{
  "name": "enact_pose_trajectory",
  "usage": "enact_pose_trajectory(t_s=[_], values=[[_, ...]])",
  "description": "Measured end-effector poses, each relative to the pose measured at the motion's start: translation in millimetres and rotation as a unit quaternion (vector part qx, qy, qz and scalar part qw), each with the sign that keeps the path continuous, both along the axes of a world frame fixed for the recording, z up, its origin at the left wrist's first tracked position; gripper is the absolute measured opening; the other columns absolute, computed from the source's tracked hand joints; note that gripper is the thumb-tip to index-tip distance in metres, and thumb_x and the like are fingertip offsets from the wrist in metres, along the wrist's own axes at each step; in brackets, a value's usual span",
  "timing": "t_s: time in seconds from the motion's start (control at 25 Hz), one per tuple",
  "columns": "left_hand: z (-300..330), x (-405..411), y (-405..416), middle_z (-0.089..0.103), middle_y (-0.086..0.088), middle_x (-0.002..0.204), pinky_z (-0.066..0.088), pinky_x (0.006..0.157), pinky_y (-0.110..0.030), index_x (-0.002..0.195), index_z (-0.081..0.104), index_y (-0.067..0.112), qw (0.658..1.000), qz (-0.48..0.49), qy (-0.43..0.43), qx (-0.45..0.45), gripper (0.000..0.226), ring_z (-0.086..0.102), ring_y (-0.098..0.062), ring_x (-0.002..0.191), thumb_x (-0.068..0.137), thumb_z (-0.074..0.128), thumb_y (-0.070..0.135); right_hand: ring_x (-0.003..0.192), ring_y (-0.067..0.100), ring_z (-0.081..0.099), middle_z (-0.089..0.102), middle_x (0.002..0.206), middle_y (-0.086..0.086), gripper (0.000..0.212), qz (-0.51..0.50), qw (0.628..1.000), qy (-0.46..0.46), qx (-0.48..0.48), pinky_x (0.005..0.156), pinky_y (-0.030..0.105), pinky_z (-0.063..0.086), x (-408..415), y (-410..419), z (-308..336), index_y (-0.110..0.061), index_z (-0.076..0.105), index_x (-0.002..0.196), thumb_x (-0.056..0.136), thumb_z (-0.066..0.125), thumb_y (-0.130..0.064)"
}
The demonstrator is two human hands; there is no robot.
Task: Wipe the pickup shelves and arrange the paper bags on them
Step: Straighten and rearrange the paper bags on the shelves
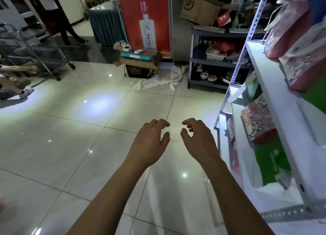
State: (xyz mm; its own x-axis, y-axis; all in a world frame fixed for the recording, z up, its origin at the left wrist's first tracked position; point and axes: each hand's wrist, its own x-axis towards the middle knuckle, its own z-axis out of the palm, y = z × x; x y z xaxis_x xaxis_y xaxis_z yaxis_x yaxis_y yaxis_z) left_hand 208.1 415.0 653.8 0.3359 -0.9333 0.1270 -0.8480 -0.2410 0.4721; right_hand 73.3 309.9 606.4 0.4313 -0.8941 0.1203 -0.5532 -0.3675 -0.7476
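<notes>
1. Over the glossy tiled floor (74,146), both bare forearms reach forward side by side; the left hand (150,143) and the right hand (197,139) hover palm down, close together but not touching.
2. Each hand has its fingers loosely curled and holds nothing; thumbs point inward toward each other.
3. To the right stands the white pickup shelf unit (275,100) with perforated metal uprights, its tiers receding toward the far wall.
4. On the upper tier, two pink paper bags (289,28) lean side by side, touching; on the tier below, one pink bag with a cat drawing (257,123) stands near the front edge, with a green box (271,164) just beside it. Further bags lower down are too hidden to count.
5. Beyond the hands, a white cloth (158,79) lies crumpled on the floor beside a grey utility cart (218,58) with three shelves, a cardboard box (199,7) on top.
6. A red poster showing a bottle (144,21) stands at the back wall; another person's legs (68,32) show at the upper left.
</notes>
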Motion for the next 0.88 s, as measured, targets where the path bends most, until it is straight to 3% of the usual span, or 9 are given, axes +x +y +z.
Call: enact_pose_trajectory(t_s=[0.28, 0.56, 0.68, 0.88], values=[[-4.5, 116.9, -94.8, 0.061, 0.003, 0.125, 0.045, 0.096, -0.033, 0.131, 0.056, 0.024, 0.997, -0.075, 0.013, -0.012, 0.031, 0.054, -0.018, 0.114, 0.1, 0.052, 0.027, 0.1, 0.008, 0.059, 0.061, 0.114, -0.006, 0.024, -0.091, 0.996, 0.014, -0.016, 0.07, 0.018, 0.037, 100.6, -75.5, -0.5, -0.03, 0.062, 0.12, 0.097, 0.057, -0.033], [1.3, 226.9, -178.8, 0.062, 0.005, 0.123, 0.045, 0.095, -0.032, 0.128, 0.057, 0.026, 0.984, -0.178, 0.008, -0.016, 0.029, 0.054, -0.016, 0.111, 0.099, 0.053, 0.027, 0.101, 0.012, 0.061, 0.063, 0.113, -0.003, 0.024, -0.208, 0.978, 0.012, -0.005, 0.076, 0.024, 0.041, 188.8, -127.4, 11.0, -0.028, 0.063, 0.119, 0.096, 0.058, -0.029], [3.0, 250.1, -216.0, 0.062, 0.005, 0.122, 0.046, 0.095, -0.034, 0.127, 0.058, 0.025, 0.974, -0.225, 0.029, -0.02, 0.028, 0.053, -0.016, 0.111, 0.099, 0.053, 0.026, 0.103, 0.015, 0.063, 0.064, 0.118, -0.002, 0.027, -0.249, 0.968, 0.015, 0.011, 0.083, 0.031, 0.051, 201.9, -148.4, 14.7, -0.028, 0.063, 0.122, 0.096, 0.057, -0.028], [3.8, 264.5, -304.8, 0.061, 0.009, 0.122, 0.045, 0.096, -0.034, 0.129, 0.056, 0.028, 0.958, -0.284, 0.032, -0.023, 0.029, 0.051, -0.015, 0.114, 0.1, 0.052, 0.028, 0.113, 0.011, 0.059, 0.064, 0.12, -0.002, 0.027, -0.317, 0.949, -0.003, 0.007, 0.088, 0.031, 0.049, 208.9, -208.8, 18.7, -0.028, 0.063, 0.122, 0.096, 0.056, -0.026]])
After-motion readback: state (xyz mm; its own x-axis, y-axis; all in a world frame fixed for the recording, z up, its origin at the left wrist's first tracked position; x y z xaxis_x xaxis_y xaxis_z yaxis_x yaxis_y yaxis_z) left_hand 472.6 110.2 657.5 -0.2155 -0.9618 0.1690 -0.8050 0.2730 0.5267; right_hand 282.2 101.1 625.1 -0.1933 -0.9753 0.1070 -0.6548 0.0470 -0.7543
